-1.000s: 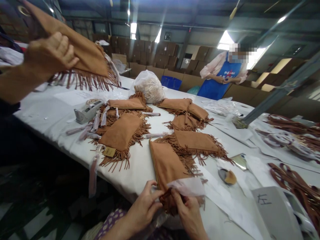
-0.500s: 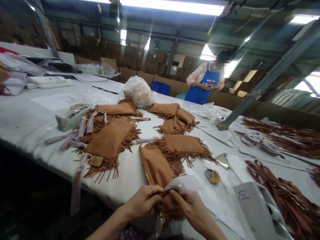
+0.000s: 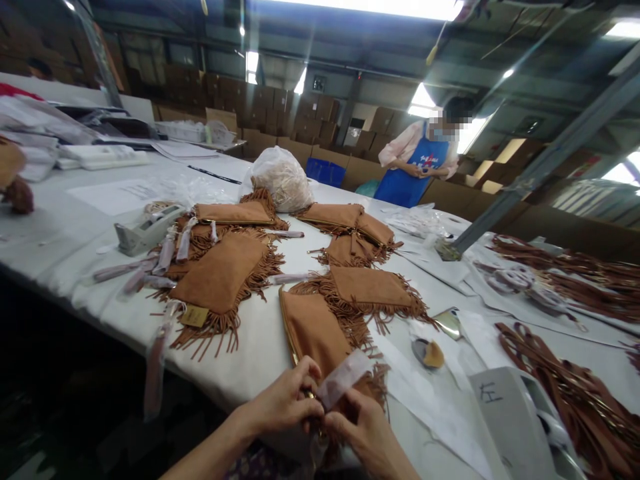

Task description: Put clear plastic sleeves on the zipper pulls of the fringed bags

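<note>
While the left hand (image 3: 283, 403) keeps its fingers narrow around a small gold fitting (image 3: 311, 395), the right hand (image 3: 367, 430) is just beside it, with bent fingers near a pale strip (image 3: 345, 380); what these fingers grip, I cannot tell. The bag (image 3: 315, 330) lies on the table (image 3: 265, 333), directly beyond both hands, near a second bag (image 3: 373, 287).

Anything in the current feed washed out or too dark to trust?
Head view: ceiling light and far window blown out, glare streaks nearby; head view: area below the table nearly black; head view: gold-coloured metal piece at the left hand too soft for detail.
</note>
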Available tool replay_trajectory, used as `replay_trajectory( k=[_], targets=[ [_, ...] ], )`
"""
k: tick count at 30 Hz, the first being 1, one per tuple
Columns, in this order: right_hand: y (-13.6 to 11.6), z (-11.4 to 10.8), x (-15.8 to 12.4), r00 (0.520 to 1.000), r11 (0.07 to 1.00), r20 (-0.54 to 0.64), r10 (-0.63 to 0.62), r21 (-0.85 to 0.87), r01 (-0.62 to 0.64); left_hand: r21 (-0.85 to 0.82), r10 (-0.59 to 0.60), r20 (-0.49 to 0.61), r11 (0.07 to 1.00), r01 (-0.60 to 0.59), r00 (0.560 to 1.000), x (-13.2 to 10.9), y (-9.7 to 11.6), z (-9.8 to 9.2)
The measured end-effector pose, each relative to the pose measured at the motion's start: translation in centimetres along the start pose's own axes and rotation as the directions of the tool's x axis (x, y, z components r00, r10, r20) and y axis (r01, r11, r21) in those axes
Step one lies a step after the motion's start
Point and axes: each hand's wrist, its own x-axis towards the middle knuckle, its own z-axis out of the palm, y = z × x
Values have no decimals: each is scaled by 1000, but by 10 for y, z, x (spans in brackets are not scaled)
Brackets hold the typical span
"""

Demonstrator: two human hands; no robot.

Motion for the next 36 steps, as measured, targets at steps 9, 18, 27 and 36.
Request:
replay_trajectory(
  k=[9, 18, 27, 36],
  targets=[
    [39, 12, 18, 959, 838, -63, 276, 505, -208, 103, 0, 50, 995, -5, 999, -3, 1, -2],
    [43, 34, 15, 980, 932, -132, 150, 350, -95, 121, 20, 68, 992, -29, 997, -7, -1, -8],
    [29, 33, 10, 992, 910, -106, 74, 414, -24, -74, -61, -120, 996, 52, 991, -4, -7, -3],
    [17, 17, 4, 969, 888, -159, 187, 448, -98, -157, -75, -228, 987, 40, 971, 4, -6, -2]
  ],
)
